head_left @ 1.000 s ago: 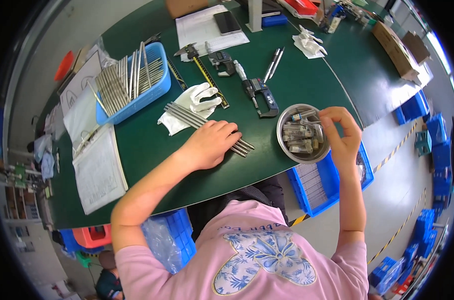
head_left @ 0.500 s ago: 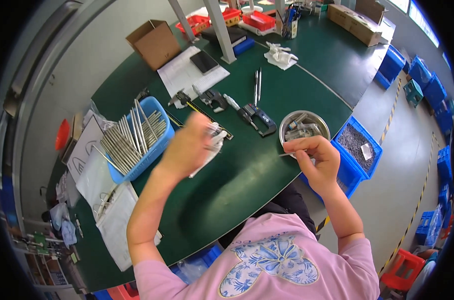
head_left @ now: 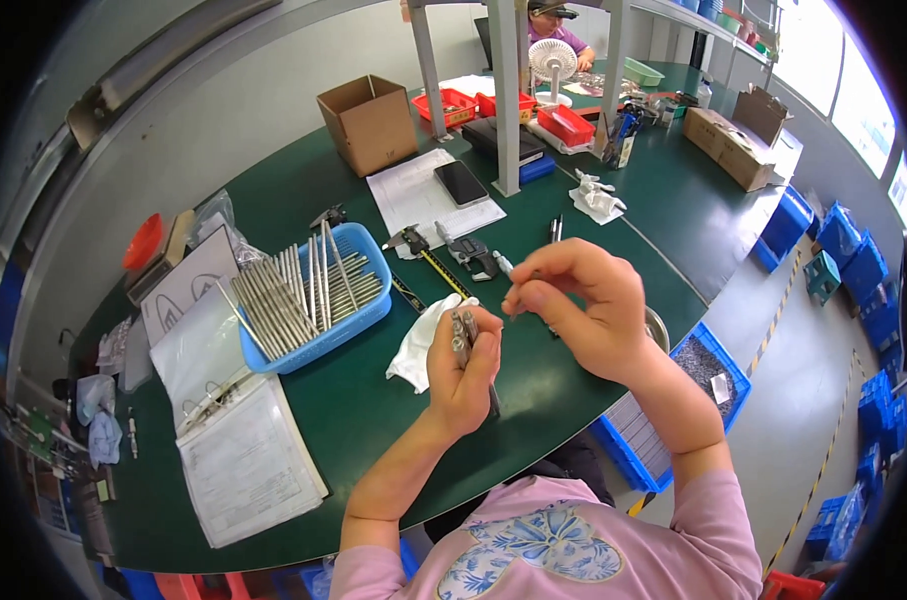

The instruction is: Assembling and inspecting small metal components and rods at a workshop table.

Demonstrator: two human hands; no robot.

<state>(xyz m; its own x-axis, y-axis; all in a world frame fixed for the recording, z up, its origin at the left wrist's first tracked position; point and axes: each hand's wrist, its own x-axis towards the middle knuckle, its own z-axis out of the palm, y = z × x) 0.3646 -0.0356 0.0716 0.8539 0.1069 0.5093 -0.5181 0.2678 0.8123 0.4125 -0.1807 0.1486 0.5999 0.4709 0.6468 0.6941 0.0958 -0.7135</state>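
Observation:
Above the near part of the table, my left hand (head_left: 461, 372) is closed around several slim metal rods (head_left: 462, 338), their ends poking up past the thumb. To its right, my right hand (head_left: 585, 308) is pinched; a small thin metal piece shows only partly between its fingertips, apart from the rods. Behind my left hand lies a white glove or cloth (head_left: 410, 352). Farther left, a light-blue basket (head_left: 323, 343) holds many metal rods (head_left: 283, 300). A metal bowl (head_left: 657, 326) is mostly hidden behind my right hand.
A caliper (head_left: 439, 268) and a micrometer (head_left: 470, 257) lie beyond my hands. An open binder (head_left: 248, 460) rests at left. Farther back are a phone (head_left: 460, 183), a cardboard box (head_left: 367, 125) and a shelf post (head_left: 505, 110). Blue crates (head_left: 741, 385) stand on the floor at right.
My right hand has moved left, away from the metal bowl, toward my left hand. My left hand, blurred before, has come nearer and right, showing the rods. The view has tilted up.

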